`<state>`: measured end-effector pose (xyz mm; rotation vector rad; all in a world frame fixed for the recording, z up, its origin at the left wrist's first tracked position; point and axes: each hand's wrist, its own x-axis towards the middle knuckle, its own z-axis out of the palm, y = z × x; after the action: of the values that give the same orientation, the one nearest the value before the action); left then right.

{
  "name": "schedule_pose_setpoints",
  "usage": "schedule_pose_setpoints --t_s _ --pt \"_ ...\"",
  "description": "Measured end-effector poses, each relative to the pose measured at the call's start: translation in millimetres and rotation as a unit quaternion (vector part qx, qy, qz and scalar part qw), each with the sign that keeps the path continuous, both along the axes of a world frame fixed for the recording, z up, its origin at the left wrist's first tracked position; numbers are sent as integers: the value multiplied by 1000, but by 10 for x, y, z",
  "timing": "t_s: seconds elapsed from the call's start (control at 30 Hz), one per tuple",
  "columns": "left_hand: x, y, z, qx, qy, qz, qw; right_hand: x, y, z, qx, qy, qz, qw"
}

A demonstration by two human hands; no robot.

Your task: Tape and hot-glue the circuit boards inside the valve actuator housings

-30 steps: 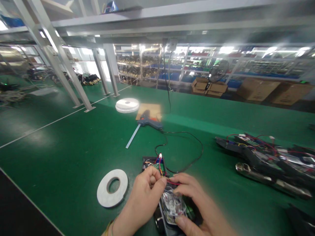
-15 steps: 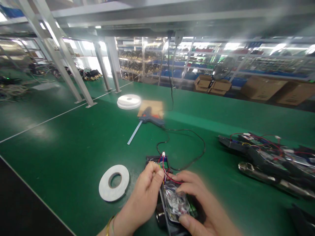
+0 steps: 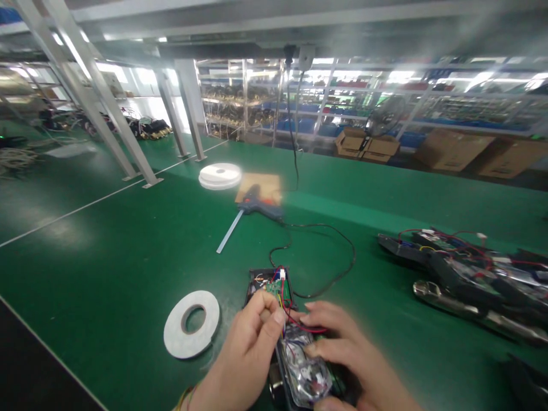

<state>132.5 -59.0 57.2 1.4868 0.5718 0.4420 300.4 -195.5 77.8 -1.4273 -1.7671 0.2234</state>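
Note:
A black housing (image 3: 250, 288) with a green circuit board (image 3: 272, 287) lies in front of me at the bottom middle. Over its near half sits a clear plastic lens piece (image 3: 311, 378). Thumb and forefinger of my left hand (image 3: 252, 342) are pinched on thin coloured wires beside the board; their ends are hidden. My right hand (image 3: 349, 348) wraps the lens piece from the right, thumb at its near edge and fingers over its far side. A red wire (image 3: 306, 327) with a white connector (image 3: 282, 274) runs between the hands.
A white tape roll (image 3: 192, 324) lies left of my hands. Farther back are a glue gun (image 3: 259, 206) with a glue stick, its black cord (image 3: 354, 251), and white reels (image 3: 220, 176). Black wired housings (image 3: 462, 268) are piled on the right. Metal posts (image 3: 103, 103) stand at left.
The housing and lens piece have shifted slightly down and tilted in my hands, showing more of the board. My left hand keeps its pinch. The whole view has moved a little.

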Motion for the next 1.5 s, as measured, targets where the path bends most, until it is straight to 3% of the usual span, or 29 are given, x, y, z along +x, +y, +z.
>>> schedule_pose_setpoints --t_s 0.27,0.5,0.6,0.67,0.83,0.9,1.1,1.3,1.4,1.5 --pt "-16 -22 35 -23 -6 -31 999 -59 1 -237 22 45 -3 999" --pt "-32 20 20 2 -6 -39 999 4 27 -75 2 2 33 999" --pt "-37 19 53 19 -2 -42 999 23 42 -69 25 -16 34 999" --pt "-43 4 69 57 2 -45 997 24 62 -89 50 -39 25 998" --pt "-58 -45 38 273 30 -5 962 34 119 -118 103 -99 -18 990" --pt "-54 -58 28 289 34 -3 957 37 121 -135 101 -99 -11 990" --pt "-33 -87 88 168 34 -10 985 12 56 -241 142 -92 -59 984" --pt "-54 -71 178 -55 -10 -106 993 20 5 -232 194 -164 -77 964" --pt "-45 -71 174 -103 -17 -101 989 -36 -44 -181 121 -109 -70 984" --pt "-18 -80 146 -136 -16 -73 988 -157 -101 -123 10 -25 -120 992"
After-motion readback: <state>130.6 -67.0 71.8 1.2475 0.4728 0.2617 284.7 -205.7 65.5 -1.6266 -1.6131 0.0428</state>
